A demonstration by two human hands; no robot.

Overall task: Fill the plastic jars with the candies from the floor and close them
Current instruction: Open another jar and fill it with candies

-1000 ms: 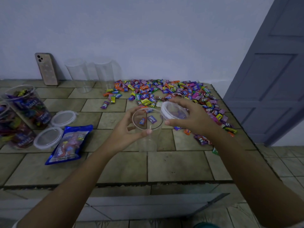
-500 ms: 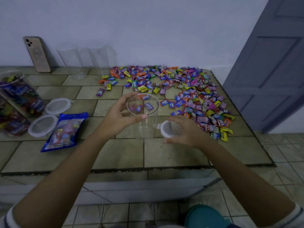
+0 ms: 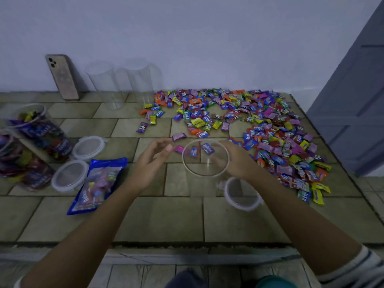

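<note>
A clear plastic jar (image 3: 205, 175) stands upright and open on the tiled floor in the middle. My right hand (image 3: 236, 161) curls round its right side, thumb by the rim. My left hand (image 3: 151, 163) hovers just left of the jar, fingers relaxed, holding nothing. The jar's white-rimmed lid (image 3: 242, 194) lies on the floor at the jar's right, partly under my right forearm. Loose wrapped candies (image 3: 270, 138) are spread behind and right of the jar. Two candies show through the jar's far wall.
Two candy-filled open jars (image 3: 39, 132) stand at far left, two lids (image 3: 69, 177) and a blue candy bag (image 3: 97, 179) beside them. Two empty jars (image 3: 124, 84) and a phone (image 3: 62, 76) stand against the wall. A grey door (image 3: 353, 100) is at right; a step edge (image 3: 187, 244) runs below.
The jar went from held up to standing on the floor. My left hand let go of it. My right hand laid the lid down and moved onto the jar.
</note>
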